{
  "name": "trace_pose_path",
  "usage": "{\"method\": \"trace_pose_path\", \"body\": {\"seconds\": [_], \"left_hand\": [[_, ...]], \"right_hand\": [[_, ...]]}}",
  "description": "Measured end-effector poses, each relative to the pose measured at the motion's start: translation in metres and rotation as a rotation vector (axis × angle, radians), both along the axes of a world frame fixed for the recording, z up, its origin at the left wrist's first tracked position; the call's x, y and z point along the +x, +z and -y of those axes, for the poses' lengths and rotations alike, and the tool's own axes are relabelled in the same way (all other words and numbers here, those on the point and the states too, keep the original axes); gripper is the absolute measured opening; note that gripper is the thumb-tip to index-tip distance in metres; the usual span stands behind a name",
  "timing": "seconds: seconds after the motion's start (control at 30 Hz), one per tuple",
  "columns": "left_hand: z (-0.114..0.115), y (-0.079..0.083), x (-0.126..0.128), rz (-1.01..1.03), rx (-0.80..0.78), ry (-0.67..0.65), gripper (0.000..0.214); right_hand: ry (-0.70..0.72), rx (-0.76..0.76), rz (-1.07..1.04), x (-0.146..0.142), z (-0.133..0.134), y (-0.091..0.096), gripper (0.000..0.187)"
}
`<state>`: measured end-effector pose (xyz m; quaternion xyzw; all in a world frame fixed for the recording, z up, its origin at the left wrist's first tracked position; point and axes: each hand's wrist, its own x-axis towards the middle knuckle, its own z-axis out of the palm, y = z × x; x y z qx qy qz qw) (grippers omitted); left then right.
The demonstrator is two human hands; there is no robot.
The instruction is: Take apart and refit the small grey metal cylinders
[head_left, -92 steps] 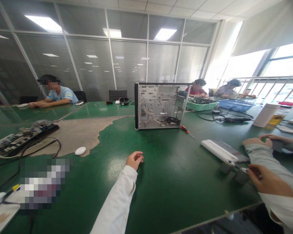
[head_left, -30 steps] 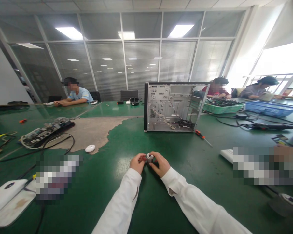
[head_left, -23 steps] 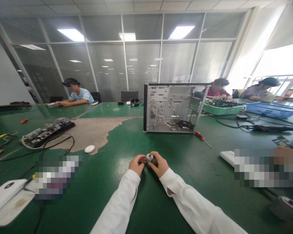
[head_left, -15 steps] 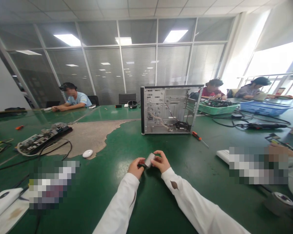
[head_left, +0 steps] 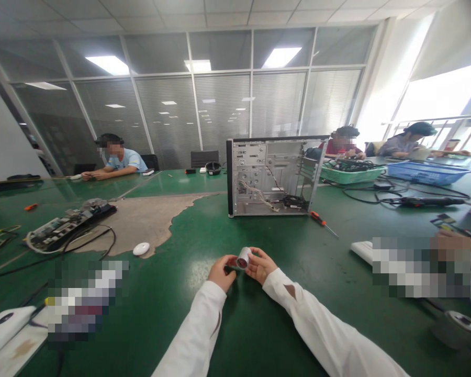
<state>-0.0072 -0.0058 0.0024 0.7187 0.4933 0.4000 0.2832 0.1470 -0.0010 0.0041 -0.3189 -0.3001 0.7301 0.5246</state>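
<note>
One small grey cylinder [head_left: 243,257], tipped further than half a second ago so its round reddish end now faces the camera, is pinched between the fingertips of left hand [head_left: 221,273] and right hand [head_left: 262,265], in front of the boxy open metal computer case [head_left: 270,175].

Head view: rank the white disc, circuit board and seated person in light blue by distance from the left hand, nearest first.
Measured from the left hand, which grips the small cylinder together with the right hand:
1. White disc, to its left.
2. Circuit board, farther left.
3. Seated person, far back on the left.
</note>
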Motion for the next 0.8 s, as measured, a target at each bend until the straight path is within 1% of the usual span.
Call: {"method": "trace_pose_path", "body": {"seconds": [0.07,0.13,0.2,0.23,0.3,0.37,0.47,0.6,0.8], "left_hand": [[0.003,0.003,0.002,-0.008,0.026,-0.023,0.039],[0.008,0.009,0.004,0.0,0.061,-0.044,0.041],[0.014,0.017,0.008,0.032,0.115,-0.064,0.051],[0.017,0.022,0.009,0.041,0.132,-0.065,0.052],[0.022,0.028,0.011,0.053,0.152,-0.058,0.049],[0.024,0.031,0.011,0.05,0.159,-0.054,0.043],[0.022,0.03,0.01,0.037,0.183,-0.056,0.039],[0.018,0.025,0.009,0.019,0.233,-0.074,0.039],[0.019,0.024,0.01,0.024,0.25,-0.074,0.036]], "right_hand": [[0.048,-0.019,-0.005,-0.001,0.002,0.001,0.041],[0.08,-0.025,-0.012,-0.002,0.004,0.002,0.042],[0.095,-0.028,-0.018,-0.003,0.005,0.002,0.041],[0.1,-0.031,-0.022,-0.003,0.005,0.001,0.039],[0.114,-0.045,-0.028,-0.003,0.005,0.001,0.036],[0.129,-0.07,-0.026,-0.003,0.004,0.002,0.032],[0.139,-0.106,-0.011,-0.002,0.004,0.002,0.028],[0.145,-0.137,0.005,-0.001,0.005,0.003,0.029],[0.192,-0.146,0.021,0.0,0.007,0.004,0.029]]}}
